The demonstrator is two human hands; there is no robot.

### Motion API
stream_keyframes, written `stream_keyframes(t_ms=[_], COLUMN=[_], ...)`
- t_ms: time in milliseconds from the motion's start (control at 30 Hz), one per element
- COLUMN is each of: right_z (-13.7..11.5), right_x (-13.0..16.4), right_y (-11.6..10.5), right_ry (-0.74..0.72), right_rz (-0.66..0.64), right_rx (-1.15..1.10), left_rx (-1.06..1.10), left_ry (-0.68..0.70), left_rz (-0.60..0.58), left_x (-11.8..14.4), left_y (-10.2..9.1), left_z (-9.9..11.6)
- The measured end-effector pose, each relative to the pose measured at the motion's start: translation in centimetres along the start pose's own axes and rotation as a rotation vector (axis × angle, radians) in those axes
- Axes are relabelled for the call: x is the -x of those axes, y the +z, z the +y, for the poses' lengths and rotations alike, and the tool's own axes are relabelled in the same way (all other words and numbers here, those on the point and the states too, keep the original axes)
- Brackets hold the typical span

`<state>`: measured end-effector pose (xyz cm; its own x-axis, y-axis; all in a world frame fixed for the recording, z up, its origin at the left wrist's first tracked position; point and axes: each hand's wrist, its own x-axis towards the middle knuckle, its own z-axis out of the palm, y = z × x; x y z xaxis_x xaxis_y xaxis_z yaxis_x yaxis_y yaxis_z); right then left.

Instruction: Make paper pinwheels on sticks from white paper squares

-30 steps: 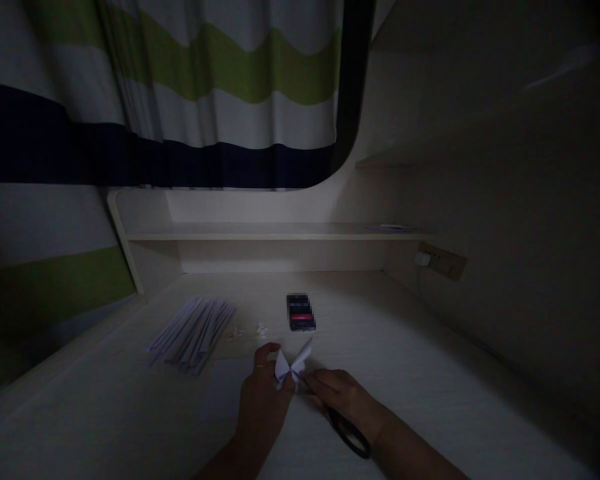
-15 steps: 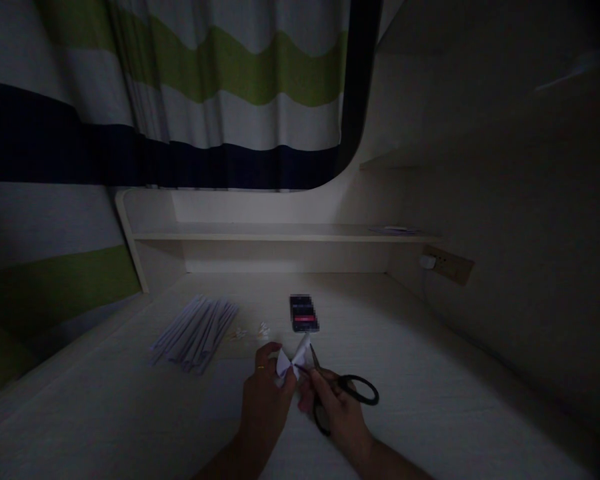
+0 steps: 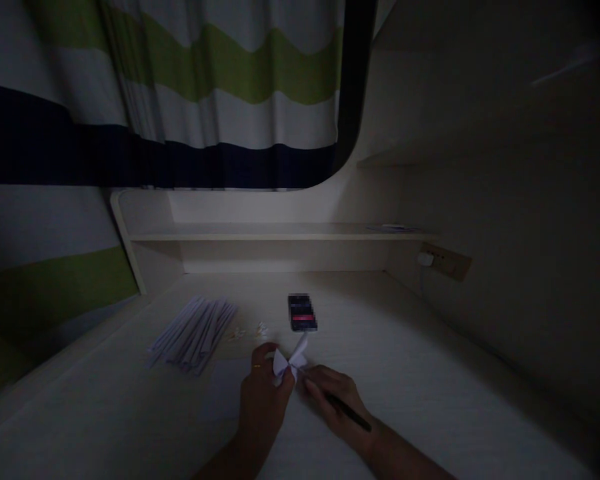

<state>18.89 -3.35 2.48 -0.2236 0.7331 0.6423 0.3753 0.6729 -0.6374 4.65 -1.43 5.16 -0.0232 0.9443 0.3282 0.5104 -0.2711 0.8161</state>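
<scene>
**Pinched paper, blades close to the fingertips**

We see the left hand [image 3: 266, 383] holding a folded white paper [image 3: 295, 360] in a narrow grip, thumb against fingers, with pointed flaps fanning up past the pinch. The paper is toward the near side of the table [image 3: 455, 400], well apart from its back edge. The right hand [image 3: 333, 397] closes round a pair of scissors [image 3: 350, 412] seen edge-on, the dark handle slanting back over the palm. The tip end points at the paper, just beside the left thumb; we cannot tell whether the blades are parted or touch the paper.

We judge the main risk to be that short gap: a slip of the right grip could nick the left thumb. A loose pinch could let the folds spring open or skew, and too hard a push could tear the paper at its narrow middle. The dim light makes misjudging the tip likelier.

Toward the table's left edge lies a bundle of paper strips [image 3: 197, 333], with small pale pieces [image 3: 261, 329] to its right. A phone [image 3: 302, 312] lies between the paper and the back edge; a careless elbow could scatter the pieces.
</scene>
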Motion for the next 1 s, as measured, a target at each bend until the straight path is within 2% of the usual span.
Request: stream_keyframes(t_ms=[67,133,233,300,400,567,767,833,900,1000], right_z=[0.5,0.8,0.8,0.6,0.0,-1.2,-1.3,-1.3,-1.3,-1.3], right_x=[0.0,0.1,0.2,0.2,0.1,0.0,-0.1,0.1,0.1,0.1], right_y=[-1.0,-1.7,-2.3,-2.1,-1.2,0.7,2.4,2.6,2.4,1.6], right_ry=[-0.237,-0.369,-0.446,-0.462,-0.316,0.273,0.654,0.684,0.643,0.426], right_rz=[-0.096,-0.184,-0.223,-0.187,-0.067,0.163,0.323,0.333,0.311,0.219], right_rx=[0.210,0.425,0.595,0.538,0.272,-0.143,-0.549,-0.560,-0.472,-0.241], left_rx=[0.018,0.042,0.090,0.103,0.110,0.100,0.004,-0.004,0.009,0.087], left_ry=[-0.007,-0.013,-0.036,-0.055,-0.057,-0.054,-0.036,-0.026,-0.017,-0.043], left_rz=[-0.004,-0.007,-0.004,-0.003,-0.009,-0.001,0.029,0.031,0.024,0.026], left_x=[0.0,0.0,0.1,0.1,0.1,0.1,0.4,0.4,0.3,0.0], left_y=[0.0,-0.1,0.0,0.0,0.1,0.1,0.3,0.4,0.4,0.4], left_z=[0.1,0.2,0.2,0.1,0.1,0.1,-0.2,-0.3,-0.4,-0.5])
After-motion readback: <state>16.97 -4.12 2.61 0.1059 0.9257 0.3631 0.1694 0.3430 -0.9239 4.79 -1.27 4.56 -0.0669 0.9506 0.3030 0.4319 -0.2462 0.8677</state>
